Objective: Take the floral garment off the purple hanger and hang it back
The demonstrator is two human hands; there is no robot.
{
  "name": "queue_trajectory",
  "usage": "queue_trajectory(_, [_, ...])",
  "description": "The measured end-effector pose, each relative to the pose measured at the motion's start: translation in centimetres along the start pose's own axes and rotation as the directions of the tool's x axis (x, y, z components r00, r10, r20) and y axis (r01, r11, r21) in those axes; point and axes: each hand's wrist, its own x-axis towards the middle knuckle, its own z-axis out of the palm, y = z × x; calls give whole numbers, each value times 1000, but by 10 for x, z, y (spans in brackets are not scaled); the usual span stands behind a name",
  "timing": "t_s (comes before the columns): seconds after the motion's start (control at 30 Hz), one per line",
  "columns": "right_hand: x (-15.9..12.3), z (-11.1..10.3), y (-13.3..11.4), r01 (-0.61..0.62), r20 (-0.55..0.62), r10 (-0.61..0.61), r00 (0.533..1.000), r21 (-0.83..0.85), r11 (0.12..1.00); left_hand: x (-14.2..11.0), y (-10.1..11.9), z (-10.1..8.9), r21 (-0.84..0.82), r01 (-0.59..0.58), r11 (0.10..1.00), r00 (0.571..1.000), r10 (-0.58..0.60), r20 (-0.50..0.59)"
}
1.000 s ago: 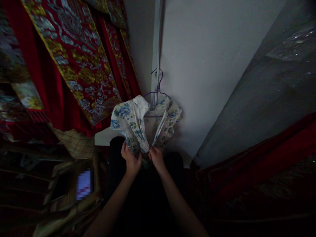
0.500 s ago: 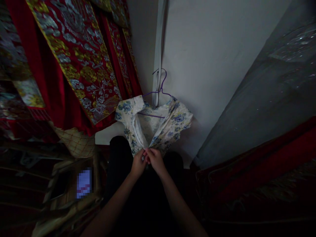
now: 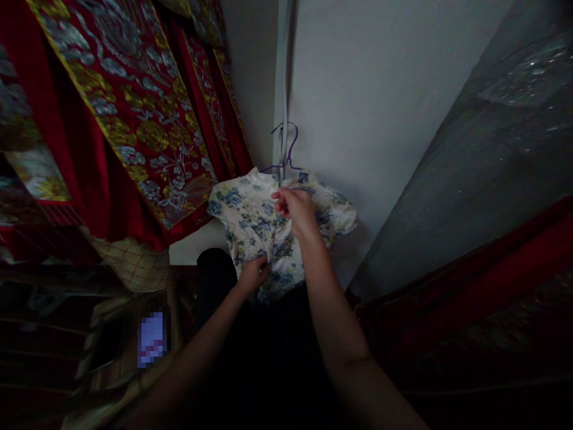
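The floral shirt (image 3: pixel 255 209) is at the centre of the frame, on a purple hanger (image 3: pixel 293 140) against a white post (image 3: pixel 282 71). Its front line is the long axis: it runs from the collar down toward the lower centre, near vertical, leaning slightly left at its lower end. Both hands lie along this line, one above the other. The left hand (image 3: pixel 254 273) is at the lower end and grasps the front fabric. The right hand (image 3: pixel 293 206) is at the upper end, just below the collar, and is the nearer of the two to the hanger. Its fingers are curled inward; whether they pinch the fabric edge cannot be told.
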Motion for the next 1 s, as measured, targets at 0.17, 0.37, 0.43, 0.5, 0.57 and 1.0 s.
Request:
queue_trajectory(0.17, [-8,-1,4,32,-62,-28,998,67,997,20,17,-15,128,-45,991,980,19,197])
queue_trajectory(0.37, [5,-4,-7,33,-79,-30,996,46,998,18,36,-13,226,-2,974,985,-37,167])
queue_trajectory(0.43, [3,-5,3,29,-119,-18,993,91,995,12,42,-11,215,-7,977,986,-29,161])
queue_trajectory(0.5, [-2,-8,18,43,-148,-24,989,128,991,9,51,-14,180,-34,983,989,7,148])
queue_trajectory(0.57, [-9,-12,31,56,-142,-37,989,136,989,13,65,-24,126,-74,989,993,62,97])
queue_trajectory(1.0, [-37,-27,36,228,106,-220,970,-69,971,68,117,-87,-44,-488,872,662,336,-670])
